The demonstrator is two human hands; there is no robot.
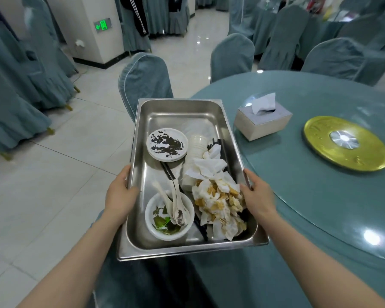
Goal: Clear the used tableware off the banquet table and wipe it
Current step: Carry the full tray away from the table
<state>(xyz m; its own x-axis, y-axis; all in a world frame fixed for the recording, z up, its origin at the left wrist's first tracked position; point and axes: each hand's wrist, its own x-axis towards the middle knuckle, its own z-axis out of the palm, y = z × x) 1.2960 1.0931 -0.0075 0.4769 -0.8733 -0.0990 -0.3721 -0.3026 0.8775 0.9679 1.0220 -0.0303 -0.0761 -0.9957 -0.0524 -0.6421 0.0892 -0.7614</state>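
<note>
**Pan loaded and carried off the worktop edge, wipe not started**

You're holding the steel pan [142, 218] by both long rims, its long axis running straight away from you. Your left hand [120, 196] is gripping the left rim and your right hand [257, 196] the right rim, roughly opposite each other near the pan's middle. Fingers on both sides are curling under the rim lips with thumbs on top, clamped on the pan. The load is looking balanced between both hands; neither is nearer.

The pan is hanging mostly clear of the worktop [309, 196], which is lying to your right; the pan's right rim is overlapping the worktop's edge from this view. Whether it's touching, I can't tell.

Contents:
- flat white plate [167, 144], smeared dark, far left
- white bowl [169, 215] with green scraps, near left, pale plastic spoons [177, 205] resting in it
- stacked white cups [197, 143], black chopsticks [168, 172], crumpled stained napkins [218, 201] piled on the right side

Materials: the pan is smooth, rigid and glossy, so loose items are likely sliding if you tilt it. Napkins are soft, light and greasy.

Still on the glassy teal worktop: tissue box [262, 123] and gold turntable hub [346, 144]. My read is that clearing is about done and wiping is next, once the pan is set down elsewhere.
</note>
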